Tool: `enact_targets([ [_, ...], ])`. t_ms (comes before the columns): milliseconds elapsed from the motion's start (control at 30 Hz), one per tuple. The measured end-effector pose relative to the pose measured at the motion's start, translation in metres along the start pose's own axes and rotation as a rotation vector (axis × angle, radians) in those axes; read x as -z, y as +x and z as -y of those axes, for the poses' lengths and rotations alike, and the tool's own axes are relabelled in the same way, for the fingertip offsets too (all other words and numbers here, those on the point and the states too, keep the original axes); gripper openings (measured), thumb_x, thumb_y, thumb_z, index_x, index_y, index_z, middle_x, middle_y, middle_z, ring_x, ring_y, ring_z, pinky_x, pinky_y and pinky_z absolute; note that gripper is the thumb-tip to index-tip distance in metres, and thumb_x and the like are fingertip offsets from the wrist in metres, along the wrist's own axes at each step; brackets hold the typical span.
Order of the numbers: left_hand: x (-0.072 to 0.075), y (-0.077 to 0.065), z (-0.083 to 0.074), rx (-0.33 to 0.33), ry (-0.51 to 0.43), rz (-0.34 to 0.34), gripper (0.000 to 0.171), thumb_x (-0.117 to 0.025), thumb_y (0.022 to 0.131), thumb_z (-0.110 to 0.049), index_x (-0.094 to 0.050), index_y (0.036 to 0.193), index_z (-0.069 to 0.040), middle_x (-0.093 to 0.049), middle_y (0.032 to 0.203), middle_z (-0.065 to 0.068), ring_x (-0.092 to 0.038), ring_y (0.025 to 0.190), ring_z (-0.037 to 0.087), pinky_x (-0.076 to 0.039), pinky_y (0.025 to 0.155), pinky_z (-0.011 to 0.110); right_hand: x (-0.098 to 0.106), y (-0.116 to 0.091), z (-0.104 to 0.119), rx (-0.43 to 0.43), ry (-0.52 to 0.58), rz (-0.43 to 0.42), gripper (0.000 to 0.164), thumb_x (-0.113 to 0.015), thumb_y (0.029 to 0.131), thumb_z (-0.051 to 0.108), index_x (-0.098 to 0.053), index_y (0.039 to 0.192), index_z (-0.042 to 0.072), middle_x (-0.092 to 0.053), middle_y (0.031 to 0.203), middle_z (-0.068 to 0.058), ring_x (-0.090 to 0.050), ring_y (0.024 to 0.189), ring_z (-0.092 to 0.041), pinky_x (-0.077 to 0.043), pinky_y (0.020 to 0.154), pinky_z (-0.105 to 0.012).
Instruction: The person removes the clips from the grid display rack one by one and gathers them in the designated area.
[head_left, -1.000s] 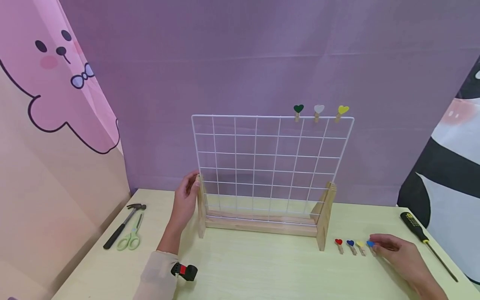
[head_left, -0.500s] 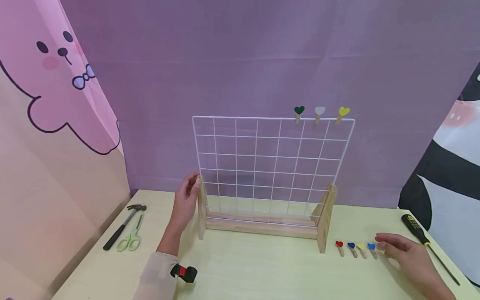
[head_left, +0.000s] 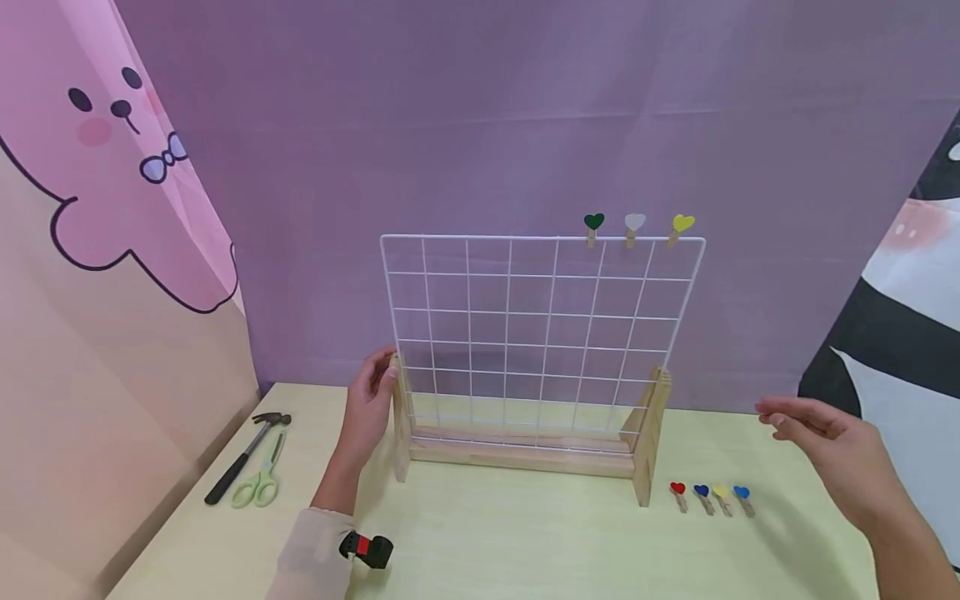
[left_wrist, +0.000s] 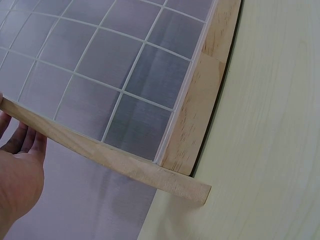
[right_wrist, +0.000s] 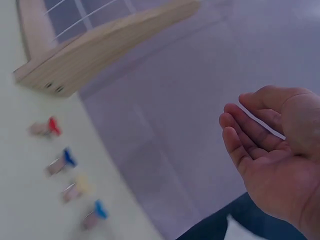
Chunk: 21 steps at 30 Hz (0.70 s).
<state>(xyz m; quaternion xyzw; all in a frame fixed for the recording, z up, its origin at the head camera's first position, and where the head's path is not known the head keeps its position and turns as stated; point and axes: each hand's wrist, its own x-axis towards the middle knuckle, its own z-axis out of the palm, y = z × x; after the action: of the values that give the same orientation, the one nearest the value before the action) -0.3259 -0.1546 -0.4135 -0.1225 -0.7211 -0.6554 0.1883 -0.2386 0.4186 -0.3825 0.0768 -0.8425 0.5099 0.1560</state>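
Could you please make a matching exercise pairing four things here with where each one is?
1. green heart clothespin
2. red heart clothespin
3. claw hammer
4. wooden stand

A. beside the light green scissors
B. held by the left grip
C. leftmost clothespin on the table
D. clipped atop the wire grid

1-D, 2-C, 3-A, 4-B

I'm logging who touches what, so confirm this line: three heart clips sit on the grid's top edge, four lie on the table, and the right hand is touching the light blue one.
The last part is wrong: the right hand is apart from the light blue clip and holds nothing, as the head view shows. The rest stands.
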Motion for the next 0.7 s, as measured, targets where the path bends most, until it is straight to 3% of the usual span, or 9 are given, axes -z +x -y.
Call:
enact_targets([
  [267, -0.001, 0.001, 0.001, -0.017, -0.003, -0.005, 0.039, -0.051, 0.109, -0.011, -0.05, 0.146, -0.001, -0.058, 0.139, 0.023, -0.055, 0.115, 0.005, -0.044, 0.097, 0.008, 0.005, 0.03, 0.066, 0.032, -0.178, -0.085, 0.038, -0.058, 0.106, 0.029, -0.062, 0.138, 0.008, -0.066, 0.115, 0.031, -0.059, 0.097, 0.008, -0.038, 0.084, -0.003],
  [467, -0.001, 0.001, 0.0, 0.003, 0.001, 0.002, 0.039, -0.051, 0.109, -0.012, -0.05, 0.147, -0.005, -0.058, 0.141, 0.018, -0.055, 0.118, 0.005, -0.044, 0.1, 0.008, 0.004, 0.05, 0.108, 0.106, -0.127, -0.16, 0.036, -0.057, 0.107, 0.025, -0.063, 0.137, 0.006, -0.067, 0.115, 0.026, -0.06, 0.1, 0.004, -0.038, 0.088, -0.002],
  [700, 0.0, 0.001, -0.001, 0.01, 0.012, -0.001, 0.039, -0.05, 0.109, -0.011, -0.05, 0.147, -0.006, -0.057, 0.141, 0.018, -0.054, 0.119, 0.004, -0.043, 0.099, 0.008, 0.004, 0.067, 0.144, 0.143, -0.063, -0.137, 0.035, -0.057, 0.106, 0.02, -0.063, 0.137, 0.004, -0.069, 0.116, 0.023, -0.062, 0.102, 0.003, -0.042, 0.09, -0.003],
])
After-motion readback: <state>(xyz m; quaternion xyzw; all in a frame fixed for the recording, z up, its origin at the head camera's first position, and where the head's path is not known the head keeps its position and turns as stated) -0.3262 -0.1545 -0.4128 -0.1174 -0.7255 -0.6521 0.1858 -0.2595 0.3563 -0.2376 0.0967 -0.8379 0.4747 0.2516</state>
